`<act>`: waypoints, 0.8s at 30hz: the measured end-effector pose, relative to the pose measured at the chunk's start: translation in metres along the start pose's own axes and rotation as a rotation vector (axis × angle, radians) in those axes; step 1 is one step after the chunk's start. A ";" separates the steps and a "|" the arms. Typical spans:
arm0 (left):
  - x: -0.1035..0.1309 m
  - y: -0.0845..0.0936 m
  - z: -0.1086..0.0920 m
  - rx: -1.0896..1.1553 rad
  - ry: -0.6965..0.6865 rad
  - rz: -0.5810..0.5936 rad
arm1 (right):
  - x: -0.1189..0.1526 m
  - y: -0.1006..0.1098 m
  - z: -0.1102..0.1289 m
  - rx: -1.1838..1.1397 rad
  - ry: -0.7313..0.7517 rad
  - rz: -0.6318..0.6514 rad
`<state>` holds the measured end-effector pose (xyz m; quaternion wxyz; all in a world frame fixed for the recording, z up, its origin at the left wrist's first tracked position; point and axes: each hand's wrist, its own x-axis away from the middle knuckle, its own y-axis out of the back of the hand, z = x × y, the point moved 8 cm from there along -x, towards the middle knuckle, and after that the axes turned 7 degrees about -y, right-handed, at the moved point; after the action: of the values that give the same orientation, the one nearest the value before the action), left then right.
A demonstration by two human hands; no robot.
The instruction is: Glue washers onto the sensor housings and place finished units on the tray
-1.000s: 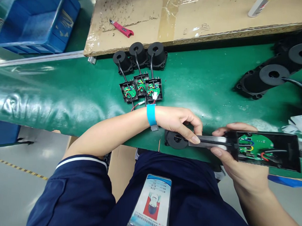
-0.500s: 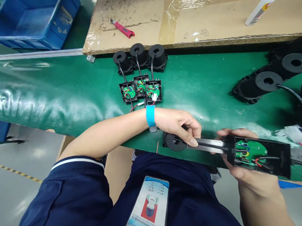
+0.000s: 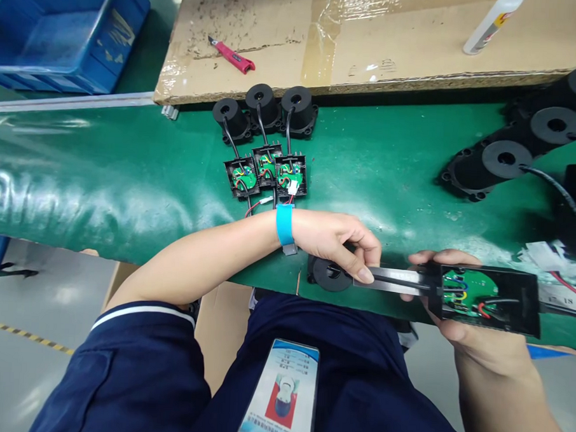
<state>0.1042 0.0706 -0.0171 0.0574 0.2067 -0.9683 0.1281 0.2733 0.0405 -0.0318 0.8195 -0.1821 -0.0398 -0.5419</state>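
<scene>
My left hand (image 3: 337, 239), with a blue wristband, pinches a black cable against the end of a steel ruler (image 3: 397, 279), beside a black round housing (image 3: 332, 274) at the bench's front edge. Fingers of my right hand (image 3: 474, 332) wrap round an open black box (image 3: 518, 301) with a green circuit board (image 3: 473, 291) inside. The cable runs from the housing into this box. The ruler passes beneath the box and comes out at its right, where printed numbers show.
Three housings wired to small open boxes (image 3: 242, 176) stand behind my left forearm. Larger black housings (image 3: 500, 163) are at the right. A cardboard sheet (image 3: 277, 24) bears a red cutter (image 3: 232, 56) and a white bottle (image 3: 493, 25). A blue bin (image 3: 95, 42) is far left.
The box in my right hand has shifted slightly left, and more of the ruler with its numbers shows at the right. My left hand keeps its pinch; the whole view has moved a little.
</scene>
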 end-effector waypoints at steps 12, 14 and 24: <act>0.000 0.001 0.000 -0.059 -0.019 -0.002 | -0.002 -0.001 0.001 0.037 0.045 0.048; 0.000 0.002 0.000 -0.059 -0.015 -0.005 | -0.002 -0.002 0.001 0.032 0.058 0.053; 0.000 0.001 0.000 -0.059 -0.015 -0.001 | -0.003 -0.003 0.002 0.029 0.092 0.069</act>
<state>0.1038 0.0715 -0.0176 0.0561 0.2066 -0.9719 0.0981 0.2691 0.0427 -0.0303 0.8411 -0.1467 -0.0036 -0.5205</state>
